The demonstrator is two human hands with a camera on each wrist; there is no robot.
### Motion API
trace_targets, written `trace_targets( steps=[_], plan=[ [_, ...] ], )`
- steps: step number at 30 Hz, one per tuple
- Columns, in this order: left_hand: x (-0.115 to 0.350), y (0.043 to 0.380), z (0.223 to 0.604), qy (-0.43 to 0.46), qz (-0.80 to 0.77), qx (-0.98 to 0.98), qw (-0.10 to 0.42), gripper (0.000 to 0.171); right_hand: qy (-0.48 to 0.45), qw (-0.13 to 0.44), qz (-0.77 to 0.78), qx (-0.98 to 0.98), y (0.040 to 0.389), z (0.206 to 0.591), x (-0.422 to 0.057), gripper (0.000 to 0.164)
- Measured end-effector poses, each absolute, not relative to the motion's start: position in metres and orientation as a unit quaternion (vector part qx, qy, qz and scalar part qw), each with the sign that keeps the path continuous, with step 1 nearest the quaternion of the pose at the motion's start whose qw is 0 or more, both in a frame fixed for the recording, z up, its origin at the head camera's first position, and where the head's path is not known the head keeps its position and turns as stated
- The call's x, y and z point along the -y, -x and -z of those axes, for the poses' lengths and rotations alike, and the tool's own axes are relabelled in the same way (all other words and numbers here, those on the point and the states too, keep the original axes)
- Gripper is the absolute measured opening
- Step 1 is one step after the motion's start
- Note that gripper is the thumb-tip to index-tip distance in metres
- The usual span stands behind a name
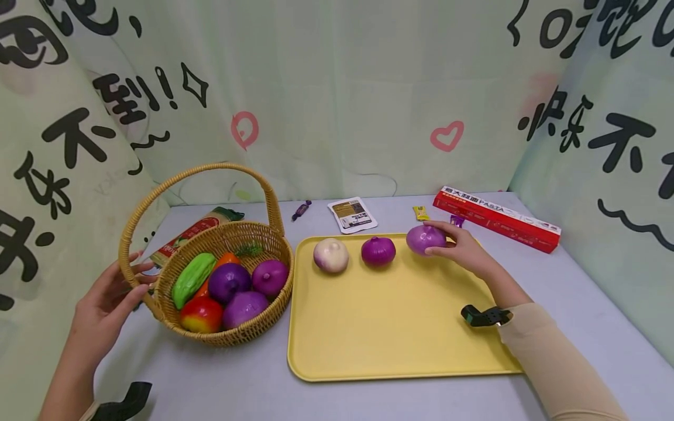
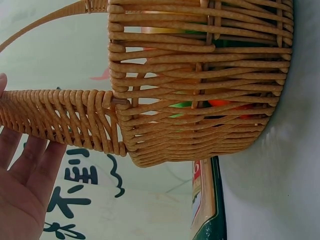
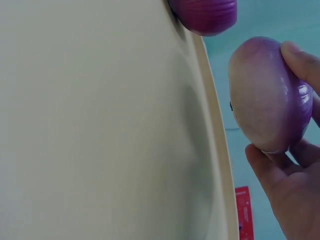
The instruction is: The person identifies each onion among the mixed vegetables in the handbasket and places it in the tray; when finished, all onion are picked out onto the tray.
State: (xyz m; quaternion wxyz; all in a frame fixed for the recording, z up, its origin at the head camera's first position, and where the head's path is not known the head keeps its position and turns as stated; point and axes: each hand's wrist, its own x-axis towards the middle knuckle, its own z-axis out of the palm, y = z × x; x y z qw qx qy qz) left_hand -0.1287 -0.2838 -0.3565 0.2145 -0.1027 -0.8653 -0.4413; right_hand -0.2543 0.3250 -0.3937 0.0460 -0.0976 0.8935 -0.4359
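Note:
My right hand [image 1: 466,251] pinches a light purple onion [image 1: 424,239] between thumb and fingers, over the far side of the yellow tray [image 1: 400,327]. In the right wrist view this onion [image 3: 262,95] appears apart from the tray surface. Left of it on the tray sit a dark purple onion [image 1: 378,251] and a whitish onion [image 1: 331,255]. My left hand [image 1: 107,298] grips the handle of a wicker basket [image 1: 253,331] low on its left side. Inside the basket lie several purple onions [image 1: 229,282], a red-yellow fruit [image 1: 202,314], a green bumpy vegetable [image 1: 193,279] and an orange carrot-like piece [image 1: 227,259].
Behind the basket lies a red and green package [image 1: 195,231]. Along the back are a dark wrapped candy [image 1: 301,210], a white and brown sachet [image 1: 353,214], a yellow packet [image 1: 420,213] and a long red box [image 1: 495,219]. Printed curtains surround the table.

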Motion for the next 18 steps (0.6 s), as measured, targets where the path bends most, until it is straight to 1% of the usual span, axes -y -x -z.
trace_targets(
  steps=[9,18],
  plan=[
    [0.285,0.129,0.357,0.106,0.438,0.866,0.216,0.059,0.091,0.06,0.409,-0.906,0.251,0.403,-0.342,0.071],
    [0.285,0.129,0.357,0.104,0.439,0.866,0.214,0.059,0.088,0.071,0.409,-0.905,0.249,0.407,-0.348,0.072]
  ],
)
